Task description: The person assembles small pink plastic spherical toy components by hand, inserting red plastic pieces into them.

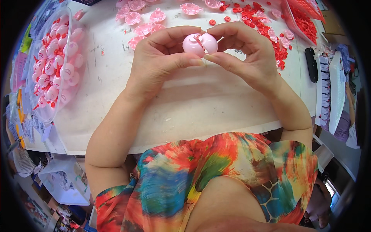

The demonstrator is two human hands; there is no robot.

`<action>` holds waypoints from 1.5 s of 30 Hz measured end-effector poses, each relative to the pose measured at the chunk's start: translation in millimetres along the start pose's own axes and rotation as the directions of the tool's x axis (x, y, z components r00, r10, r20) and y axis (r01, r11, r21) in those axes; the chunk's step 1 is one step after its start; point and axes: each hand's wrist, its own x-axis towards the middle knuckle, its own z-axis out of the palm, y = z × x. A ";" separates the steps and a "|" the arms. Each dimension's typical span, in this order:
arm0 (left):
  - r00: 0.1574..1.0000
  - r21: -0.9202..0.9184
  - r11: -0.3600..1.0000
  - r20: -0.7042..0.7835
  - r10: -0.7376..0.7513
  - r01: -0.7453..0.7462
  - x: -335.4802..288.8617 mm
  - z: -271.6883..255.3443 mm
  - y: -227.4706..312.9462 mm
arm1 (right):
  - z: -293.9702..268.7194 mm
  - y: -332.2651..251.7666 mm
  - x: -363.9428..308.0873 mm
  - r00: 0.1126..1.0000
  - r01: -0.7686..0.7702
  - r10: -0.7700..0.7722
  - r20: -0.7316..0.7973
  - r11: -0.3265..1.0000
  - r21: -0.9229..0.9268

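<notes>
Many pink balls [50,69] in clr tub [49,115], red pcs [304,27] in basket [290,21], L fingers [176,33] + R fingers [228,29] holding pink 2-lobed pc [192,48].

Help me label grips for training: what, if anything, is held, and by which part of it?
A rounded, two-lobed pink piece: the left hand holds its left side, the right hand its right side.

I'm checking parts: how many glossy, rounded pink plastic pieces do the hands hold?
2: one glossy, rounded pink piece in the left hand, another in the right hand; more may be hidden.
</notes>
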 end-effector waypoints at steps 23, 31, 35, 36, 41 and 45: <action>0.983 0.177 0.967 0.049 0.178 -0.184 0.7 0.3 -2.1 | 3.9 5.7 -1.2 0.977 -0.212 0.213 0.032 0.923 0.321; 0.992 0.123 0.985 0.050 0.116 -0.122 -0.3 2.0 -0.7 | 3.8 5.9 0.6 0.964 -0.253 0.263 0.030 0.883 0.396; 0.966 0.140 0.956 0.051 0.252 -0.256 -1.9 1.2 -4.2 | 9.6 3.4 -2.6 0.987 -0.115 0.150 -0.061 0.914 0.390; 0.953 0.209 0.930 0.071 0.293 -0.302 -0.5 2.0 -5.3 | 8.2 1.9 -3.0 0.986 -0.110 0.149 -0.074 0.918 0.381; 0.990 0.083 0.993 -0.102 0.095 -0.087 -1.9 8.0 -0.9 | 9.6 -3.1 0.6 0.939 -0.297 0.343 -0.041 0.862 0.410; 0.997 0.003 0.998 -0.056 0.059 -0.059 -2.5 4.1 -7.2 | 12.0 4.4 -0.3 0.964 -0.241 0.265 0.019 0.842 0.483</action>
